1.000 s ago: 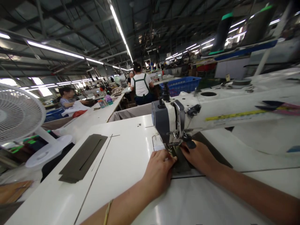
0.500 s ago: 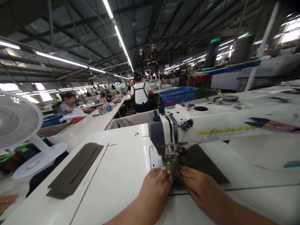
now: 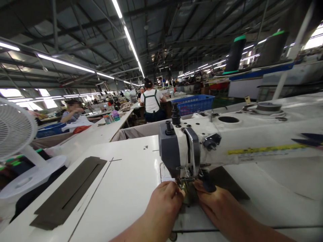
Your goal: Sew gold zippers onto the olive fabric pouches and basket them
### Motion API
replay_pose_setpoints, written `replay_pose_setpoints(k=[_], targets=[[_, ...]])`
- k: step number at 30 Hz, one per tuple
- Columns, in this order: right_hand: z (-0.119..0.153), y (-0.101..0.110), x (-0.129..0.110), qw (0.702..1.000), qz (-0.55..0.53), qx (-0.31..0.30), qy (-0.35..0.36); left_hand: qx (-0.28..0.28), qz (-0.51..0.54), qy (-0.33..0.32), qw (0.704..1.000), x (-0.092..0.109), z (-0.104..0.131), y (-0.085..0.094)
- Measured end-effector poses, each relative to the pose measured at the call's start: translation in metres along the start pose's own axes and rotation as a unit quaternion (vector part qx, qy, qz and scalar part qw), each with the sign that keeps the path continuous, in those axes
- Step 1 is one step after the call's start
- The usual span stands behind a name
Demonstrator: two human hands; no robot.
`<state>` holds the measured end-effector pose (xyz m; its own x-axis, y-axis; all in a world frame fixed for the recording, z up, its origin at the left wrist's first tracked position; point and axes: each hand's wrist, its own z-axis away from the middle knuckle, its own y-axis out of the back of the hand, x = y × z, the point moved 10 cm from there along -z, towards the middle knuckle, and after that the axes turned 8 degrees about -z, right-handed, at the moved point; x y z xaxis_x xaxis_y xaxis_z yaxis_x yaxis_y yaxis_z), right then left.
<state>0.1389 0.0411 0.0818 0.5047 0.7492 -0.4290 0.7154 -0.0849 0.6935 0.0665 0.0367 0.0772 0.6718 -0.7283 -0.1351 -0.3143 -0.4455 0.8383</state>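
Observation:
My left hand (image 3: 165, 203) is closed at the left of the presser foot, its fingertips pinched on the edge of a zipper (image 3: 186, 189) with brassy teeth. My right hand (image 3: 218, 201) lies just right of the needle, fingers pressed together on a dark olive fabric piece (image 3: 228, 181). That fabric runs under the head of the sewing machine (image 3: 170, 151) and out behind my right hand. The fingertips of both hands are partly hidden by the machine parts. More dark olive fabric pieces (image 3: 73, 188), one with a long slit, lie stacked on the white table (image 3: 123, 174).
A white fan (image 3: 32, 168) stands at the left. Thread cones (image 3: 234, 55) stand behind the machine arm, and dark-bladed snips (image 3: 309, 139) lie against it. Beyond are a blue basket (image 3: 196, 105), a co-worker in a white shirt (image 3: 152, 102) and another person at the left.
The view has shifted closer to the machine. Both hands stay at the needle, the right one now further under the machine head. The fabric at the needle has slid away from me slightly.

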Motion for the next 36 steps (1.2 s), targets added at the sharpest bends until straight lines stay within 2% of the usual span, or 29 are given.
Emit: replay_pose_setpoints(k=[3,11,15,18,25,30,36], targets=[[-0.002,-0.001,0.007,1.000,0.022,0.013,0.001,-0.008,0.002,0.001,1.000,-0.003,0.000,-0.002],[-0.003,-0.010,0.020,0.999,0.051,0.003,0.006,-0.030,0.021,0.015,0.999,-0.008,-0.002,-0.005],[-0.003,-0.007,0.020,0.998,0.060,0.026,0.011,-0.039,0.024,0.013,0.999,-0.008,-0.002,-0.005],[-0.005,-0.010,0.019,0.998,0.066,0.012,0.014,-0.045,0.024,0.009,0.999,-0.007,-0.003,-0.006],[0.000,-0.021,0.030,0.998,0.050,-0.041,-0.010,0.001,-0.008,-0.012,1.000,-0.005,-0.001,-0.004],[0.002,-0.021,0.034,0.998,0.048,-0.036,-0.014,0.017,-0.013,-0.026,0.999,-0.004,0.001,-0.004],[0.001,-0.024,0.035,0.998,0.028,-0.048,-0.018,0.030,-0.007,-0.012,0.999,-0.007,0.001,-0.002]])
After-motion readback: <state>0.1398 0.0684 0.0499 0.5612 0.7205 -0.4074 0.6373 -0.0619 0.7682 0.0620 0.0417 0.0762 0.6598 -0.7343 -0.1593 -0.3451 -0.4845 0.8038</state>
